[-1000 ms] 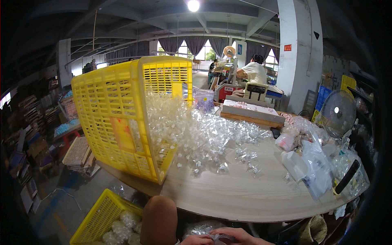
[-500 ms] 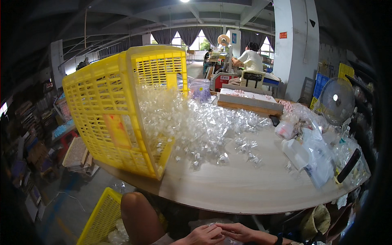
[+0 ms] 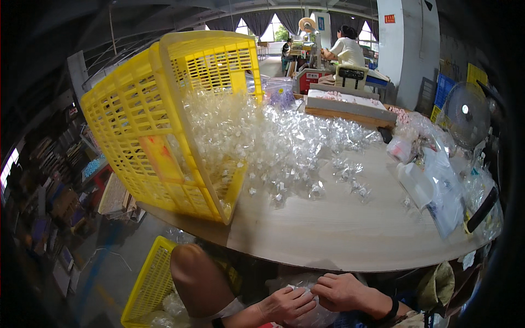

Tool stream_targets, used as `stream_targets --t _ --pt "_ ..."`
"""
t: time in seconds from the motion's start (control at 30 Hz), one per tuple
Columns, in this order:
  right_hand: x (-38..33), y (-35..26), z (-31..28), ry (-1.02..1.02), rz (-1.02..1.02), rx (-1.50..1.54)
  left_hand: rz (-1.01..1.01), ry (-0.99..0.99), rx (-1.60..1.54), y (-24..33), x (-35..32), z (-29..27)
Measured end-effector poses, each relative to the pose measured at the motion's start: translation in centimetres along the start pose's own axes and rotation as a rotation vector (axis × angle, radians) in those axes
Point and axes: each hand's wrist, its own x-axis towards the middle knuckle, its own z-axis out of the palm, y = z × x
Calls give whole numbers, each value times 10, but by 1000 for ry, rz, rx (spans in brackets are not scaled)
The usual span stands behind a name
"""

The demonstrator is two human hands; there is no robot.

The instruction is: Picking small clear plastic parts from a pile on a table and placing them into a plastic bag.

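Below the table's near edge, over my lap, my left hand (image 3: 284, 305) and my right hand (image 3: 340, 292) meet at the fingertips. Both are closed in a pinch. A small whitish, shiny bit shows by the left fingers, but what they hold is too small to name. Clear plastic film (image 3: 314, 318) lies under and around the hands. On the table, a large heap of small clear cellophane packets (image 3: 284, 145) spills from a yellow plastic crate (image 3: 128, 123) tipped on its side. Several packets lie apart at the heap's near edge.
A second yellow crate (image 3: 143, 284) with clear packets stands low beside my knee. Behind the heap is a grey-white tray (image 3: 350, 106) with small pink pieces. Plastic bags (image 3: 437, 186) and a fan (image 3: 466, 115) are at the right. A co-worker (image 3: 347, 52) sits farther back.
The view has tilted down, so the table and crate sit higher. My hands show more fully. The right hand is now raised a little, its fingers more bent.
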Motion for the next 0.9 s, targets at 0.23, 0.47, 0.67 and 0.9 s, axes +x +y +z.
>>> stream_targets --t 0.23,0.47,0.67,0.9 --pt "-12 13 7 -264 51 -160 41 -12 -116 -4 2 -2" --pt "-32 17 22 -448 218 -193 56 -146 -314 0 -34 -4" --pt "-35 18 35 -444 289 -79 -18 -263 -347 0 -37 -19" --pt "-22 19 6 -599 317 11 -166 -86 -338 0 -7 5"
